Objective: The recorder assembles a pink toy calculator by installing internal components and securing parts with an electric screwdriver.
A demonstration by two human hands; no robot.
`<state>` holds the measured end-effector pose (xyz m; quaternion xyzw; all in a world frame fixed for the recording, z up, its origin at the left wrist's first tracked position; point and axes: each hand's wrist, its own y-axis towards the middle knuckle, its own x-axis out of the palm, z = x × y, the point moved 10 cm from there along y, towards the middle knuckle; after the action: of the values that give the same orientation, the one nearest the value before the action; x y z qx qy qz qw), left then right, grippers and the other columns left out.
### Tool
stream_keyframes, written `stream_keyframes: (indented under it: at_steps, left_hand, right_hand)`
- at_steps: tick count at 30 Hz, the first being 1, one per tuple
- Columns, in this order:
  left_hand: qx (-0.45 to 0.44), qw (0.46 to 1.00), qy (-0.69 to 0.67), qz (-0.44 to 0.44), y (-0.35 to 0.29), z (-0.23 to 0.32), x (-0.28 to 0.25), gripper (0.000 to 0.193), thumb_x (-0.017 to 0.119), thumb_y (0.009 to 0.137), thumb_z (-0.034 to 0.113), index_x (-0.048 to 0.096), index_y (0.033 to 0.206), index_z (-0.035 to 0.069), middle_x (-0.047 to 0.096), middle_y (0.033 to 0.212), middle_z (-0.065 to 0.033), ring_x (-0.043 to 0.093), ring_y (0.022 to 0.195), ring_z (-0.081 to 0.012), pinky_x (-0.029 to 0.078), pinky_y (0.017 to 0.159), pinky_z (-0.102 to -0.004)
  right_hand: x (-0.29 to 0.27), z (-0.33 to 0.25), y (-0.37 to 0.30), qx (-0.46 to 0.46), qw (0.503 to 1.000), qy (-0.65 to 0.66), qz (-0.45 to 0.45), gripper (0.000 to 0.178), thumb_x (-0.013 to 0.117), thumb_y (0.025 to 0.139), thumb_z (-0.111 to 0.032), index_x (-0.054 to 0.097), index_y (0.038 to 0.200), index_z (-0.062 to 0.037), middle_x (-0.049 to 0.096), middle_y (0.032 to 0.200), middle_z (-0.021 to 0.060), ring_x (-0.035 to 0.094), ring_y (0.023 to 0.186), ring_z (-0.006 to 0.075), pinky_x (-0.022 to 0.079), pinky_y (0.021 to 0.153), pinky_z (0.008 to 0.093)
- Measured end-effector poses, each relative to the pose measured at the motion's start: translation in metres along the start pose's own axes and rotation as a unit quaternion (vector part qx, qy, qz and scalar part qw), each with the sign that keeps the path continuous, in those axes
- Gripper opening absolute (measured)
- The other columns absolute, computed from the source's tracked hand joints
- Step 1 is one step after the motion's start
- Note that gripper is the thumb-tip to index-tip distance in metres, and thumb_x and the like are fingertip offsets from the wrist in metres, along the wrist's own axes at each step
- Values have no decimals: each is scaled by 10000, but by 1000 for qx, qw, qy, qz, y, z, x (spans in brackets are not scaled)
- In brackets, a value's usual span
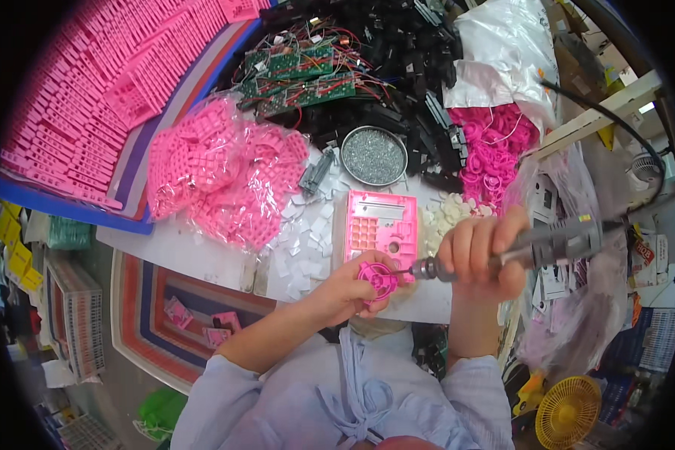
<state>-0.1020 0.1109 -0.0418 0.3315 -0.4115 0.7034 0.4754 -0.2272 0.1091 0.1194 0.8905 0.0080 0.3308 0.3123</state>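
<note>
Between the fingers of my left hand (345, 291) is a round pink plastic part (377, 280) with an open, ring-like frame. My right hand (481, 251) is wrapped round a grey electric screwdriver (544, 246), held nearly level. The tool's thin bit points left and reaches the pink part; whether it sits on a screw is too small to tell. Just beyond my hands a pink plastic housing (382, 225) lies on the table, with a grid of square openings and a round hole. Its lower edge is partly behind my left hand.
A round metal dish (374, 155) of small screws stands behind the housing. Bagged pink keypads (225, 172), green circuit boards (300, 75) with wires and black parts (397, 52) surround it. Right are pink rings (495, 150) in a sack; far left, a crate of pink housings (67, 112).
</note>
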Motion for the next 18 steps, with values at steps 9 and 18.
stream_keyframes:
  at_steps: [9,18]
  left_hand:
    - [-45,997,-15,-58,4,-15,11,501,524,726,-52,462,1214,41,604,991,-166,497,565,-149,355,443,-261]
    - [-190,974,4,-126,-4,-41,19,510,527,692,1,458,1197,-6,610,965,-213,446,497,-127,281,376,-260]
  right_hand:
    - [21,7,-2,33,995,-72,-59,325,772,862,-235,504,921,-61,541,593,29,542,517,167,490,475,326]
    - [31,32,3,150,981,66,-107,260,770,820,-131,559,918,-15,564,586,53,537,497,193,454,435,319]
